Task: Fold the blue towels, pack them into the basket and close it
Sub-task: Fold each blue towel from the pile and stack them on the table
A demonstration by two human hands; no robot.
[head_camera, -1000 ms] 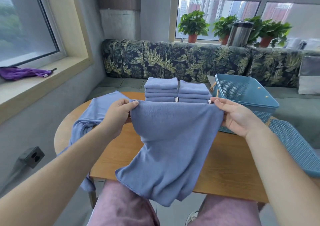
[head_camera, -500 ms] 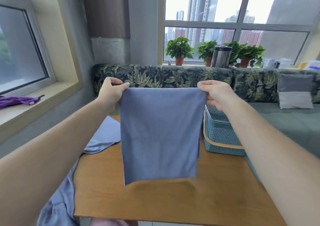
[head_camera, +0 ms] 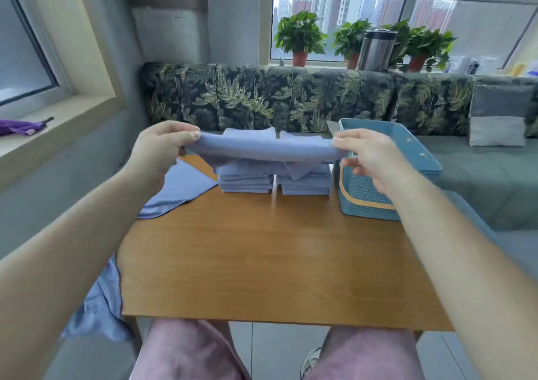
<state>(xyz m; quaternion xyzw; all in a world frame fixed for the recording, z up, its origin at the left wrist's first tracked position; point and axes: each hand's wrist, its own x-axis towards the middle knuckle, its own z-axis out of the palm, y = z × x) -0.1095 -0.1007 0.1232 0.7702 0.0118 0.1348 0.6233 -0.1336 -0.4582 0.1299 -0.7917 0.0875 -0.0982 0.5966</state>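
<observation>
A blue towel is stretched nearly flat in the air between my hands, above the far part of the wooden table. My left hand pinches its left edge and my right hand pinches its right edge. Behind and below it stand two stacks of folded blue towels, partly hidden by the held towel. The teal basket stands open at the table's far right, just beyond my right hand. An unfolded blue towel lies at the table's left and hangs over the edge.
The teal basket lid shows past my right forearm at the table's right edge. A leaf-patterned sofa runs behind the table, with potted plants and a steel flask on the sill. A purple cloth lies on the left sill.
The towel hung down full length from my raised hands; now my hands are lower and the towel is swung up nearly level over the stacks.
</observation>
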